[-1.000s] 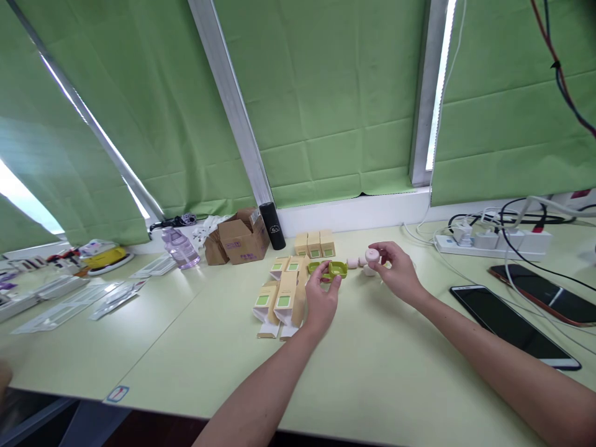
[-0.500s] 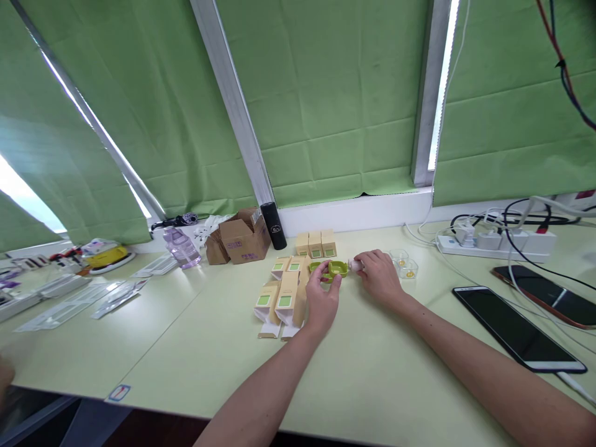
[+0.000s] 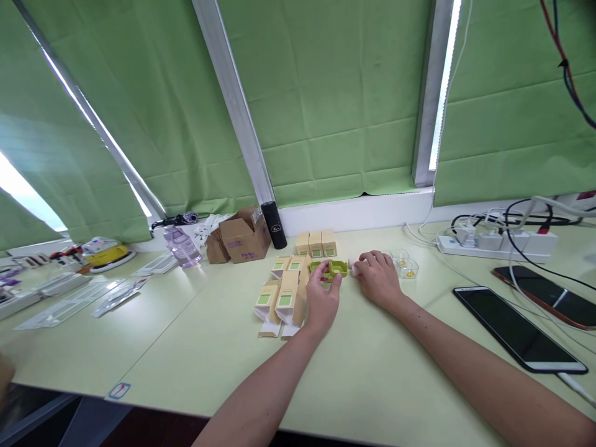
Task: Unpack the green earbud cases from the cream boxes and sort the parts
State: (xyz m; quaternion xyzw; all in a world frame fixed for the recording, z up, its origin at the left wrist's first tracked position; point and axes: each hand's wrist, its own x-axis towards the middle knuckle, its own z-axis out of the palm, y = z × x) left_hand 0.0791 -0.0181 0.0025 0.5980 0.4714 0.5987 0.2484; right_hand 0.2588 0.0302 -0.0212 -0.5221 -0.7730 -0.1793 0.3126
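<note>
My left hand (image 3: pixel 323 297) grips a small lime-green plastic case with rounded compartments (image 3: pixel 339 268), thumb on the near side and fingers at its left part. Just right of the case, my right hand (image 3: pixel 378 277) pinches a small whitish-pink piece (image 3: pixel 354 267); its kind is too small to make out, and the fingers cover part of it. Beyond the right hand sit clear little round cups (image 3: pixel 410 269) with yellow bits inside. Several cream cartons with green labels (image 3: pixel 286 299) lie left of my left hand, some with end flaps hanging out.
More small cartons (image 3: pixel 316 243) stand behind the case. A black cylinder (image 3: pixel 274 225), an opened cardboard box (image 3: pixel 246 236) and a purple-tinted bottle (image 3: pixel 182 247) are farther left. At right lie two phones (image 3: pixel 516 329), cables and a white power strip (image 3: pixel 498 243).
My right hand has shifted slightly and its fingers curl differently around the whitish-pink piece, which sits a little left of before. The left hand and green case stay nearly still.
</note>
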